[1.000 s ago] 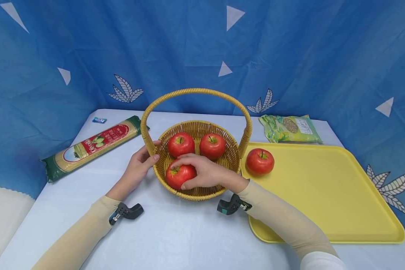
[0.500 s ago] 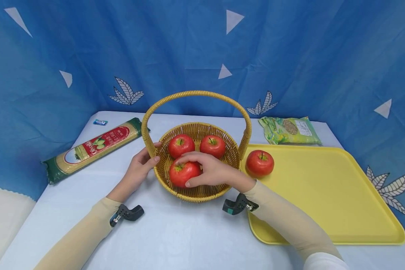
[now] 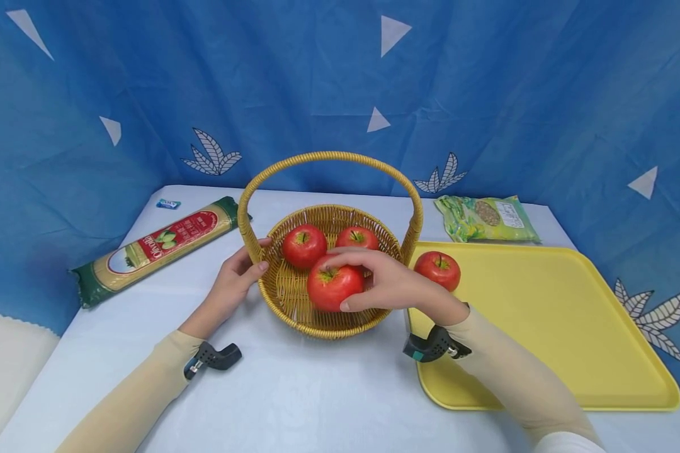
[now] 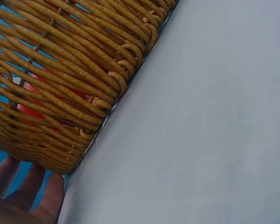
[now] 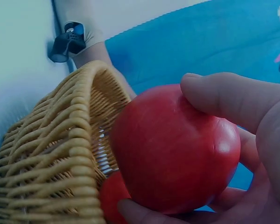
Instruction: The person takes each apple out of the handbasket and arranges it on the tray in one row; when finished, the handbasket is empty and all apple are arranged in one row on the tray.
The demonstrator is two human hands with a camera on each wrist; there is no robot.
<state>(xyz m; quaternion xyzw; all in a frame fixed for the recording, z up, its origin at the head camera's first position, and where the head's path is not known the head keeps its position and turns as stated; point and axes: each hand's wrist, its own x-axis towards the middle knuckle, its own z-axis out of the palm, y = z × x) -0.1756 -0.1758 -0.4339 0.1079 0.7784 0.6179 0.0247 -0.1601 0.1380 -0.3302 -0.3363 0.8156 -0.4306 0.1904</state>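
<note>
In the head view, my right hand grips a red apple over the front part of a wicker basket. The right wrist view shows that apple between thumb and fingers, raised beside the basket rim. My left hand holds the basket's left rim at the foot of its tall handle. Against the woven wall, its fingers show in the left wrist view. Two more apples lie in the basket, one at back left and one at back right, partly hidden.
A yellow tray lies to the right, with another apple at its near-left corner area. Behind it is a green packet. On the left lie a pack of spaghetti and a small blue wrapper. A blue curtain hangs behind.
My right hand has lifted the front apple from the basket's left part and moved it rightward. My left hand stays on the rim, and the basket keeps its place.
</note>
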